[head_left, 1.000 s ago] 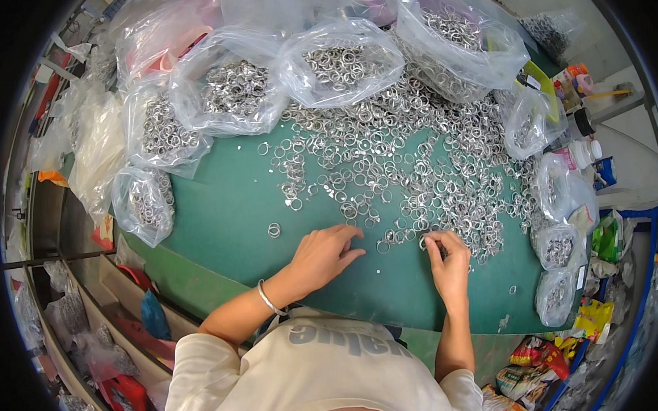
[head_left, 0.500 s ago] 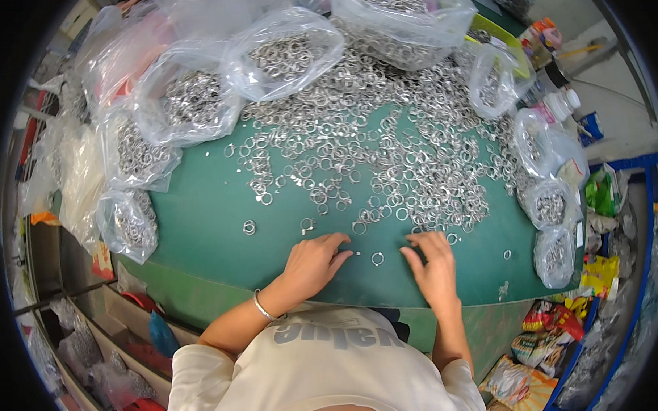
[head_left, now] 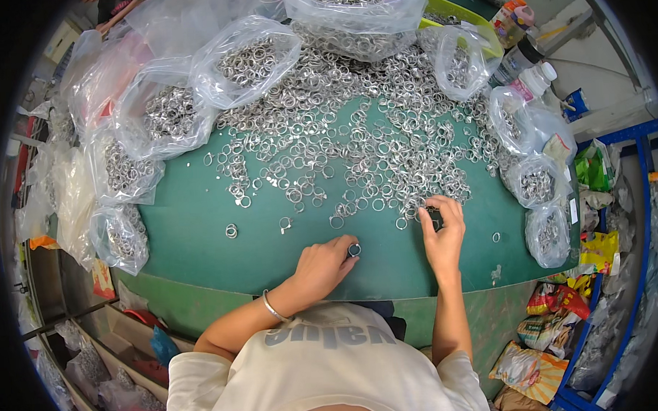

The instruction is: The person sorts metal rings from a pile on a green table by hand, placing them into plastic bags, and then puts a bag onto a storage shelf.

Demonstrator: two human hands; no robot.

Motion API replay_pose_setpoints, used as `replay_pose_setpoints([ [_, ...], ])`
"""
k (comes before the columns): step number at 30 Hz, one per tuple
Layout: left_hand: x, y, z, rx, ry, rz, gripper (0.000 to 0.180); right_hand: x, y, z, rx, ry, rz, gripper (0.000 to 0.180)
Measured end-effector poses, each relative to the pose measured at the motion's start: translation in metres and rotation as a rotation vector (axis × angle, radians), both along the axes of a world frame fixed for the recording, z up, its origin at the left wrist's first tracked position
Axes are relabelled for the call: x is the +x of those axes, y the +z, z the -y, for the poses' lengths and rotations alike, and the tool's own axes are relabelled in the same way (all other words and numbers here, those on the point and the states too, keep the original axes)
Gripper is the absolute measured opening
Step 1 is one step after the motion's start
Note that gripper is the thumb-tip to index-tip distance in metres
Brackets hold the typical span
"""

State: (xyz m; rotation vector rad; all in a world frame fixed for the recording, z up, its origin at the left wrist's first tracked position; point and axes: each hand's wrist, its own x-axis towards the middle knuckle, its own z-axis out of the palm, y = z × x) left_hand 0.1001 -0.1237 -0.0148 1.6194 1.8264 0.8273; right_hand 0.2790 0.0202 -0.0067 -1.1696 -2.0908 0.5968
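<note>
A silvery metal ring (head_left: pixel 354 250) is pinched between the thumb and fingers of my left hand (head_left: pixel 322 267), just above the green tabletop. My right hand (head_left: pixel 445 238) is at the near edge of the spread of loose metal rings (head_left: pixel 407 159), its thumb and forefinger curled toward each other among them. Whatever lies between those fingertips is too small to make out. Left of my left hand, a few separate rings (head_left: pixel 231 231) lie on the table, and one more single ring (head_left: pixel 496 237) sits to the right of my right hand.
Clear plastic bags (head_left: pixel 248 63) filled with rings line the far and left sides of the green table (head_left: pixel 191 210). Smaller bags (head_left: pixel 547 235) stand along the right edge, near a bottle (head_left: pixel 533 81) and a yellow-green tray (head_left: pixel 482 37). Colourful packets (head_left: pixel 527 369) lie below right.
My left hand has moved right and picked up the single ring that lay between my hands. My right hand has reached forward to the rings. The whole view has shifted slightly.
</note>
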Motion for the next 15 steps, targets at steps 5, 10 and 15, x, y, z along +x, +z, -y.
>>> replay_pose_setpoints([
  [5,0.003,-0.001,-0.001,-0.010,0.013,0.005,0.025,0.018,0.006,-0.004,-0.235,-0.127,-0.078,0.016],
  [10,0.003,-0.003,-0.002,-0.044,0.003,0.025,0.026,0.015,0.004,0.002,0.134,-0.108,0.138,0.020],
  [15,0.003,-0.001,-0.003,-0.031,0.001,0.042,0.027,-0.002,0.000,0.030,0.104,0.132,0.330,0.021],
])
